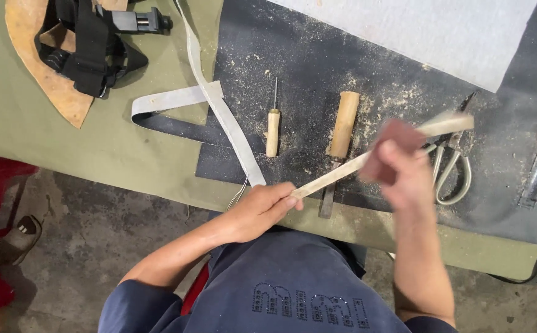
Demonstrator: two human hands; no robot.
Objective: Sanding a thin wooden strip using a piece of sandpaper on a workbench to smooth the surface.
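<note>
Pale, a long thin wooden stick (379, 153) slants up to the right above the dark mat (318, 68), left hand (262, 209) clenched on its near end, blurred right hand (404, 169) pinching a reddish-brown sanding block (392, 148) against its middle.

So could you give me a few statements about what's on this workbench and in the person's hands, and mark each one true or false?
1. The left hand grips one end of a long pale wooden stick. True.
2. The right hand holds a pair of scissors. False: it holds a reddish-brown block against the stick; the scissors lie on the dark mat.
3. An awl with a wooden handle lies on the mat. True.
4. The mat is spotless. False: pale sawdust is scattered over it.
5. A black strap harness sits at the far left of the table. True.
</note>
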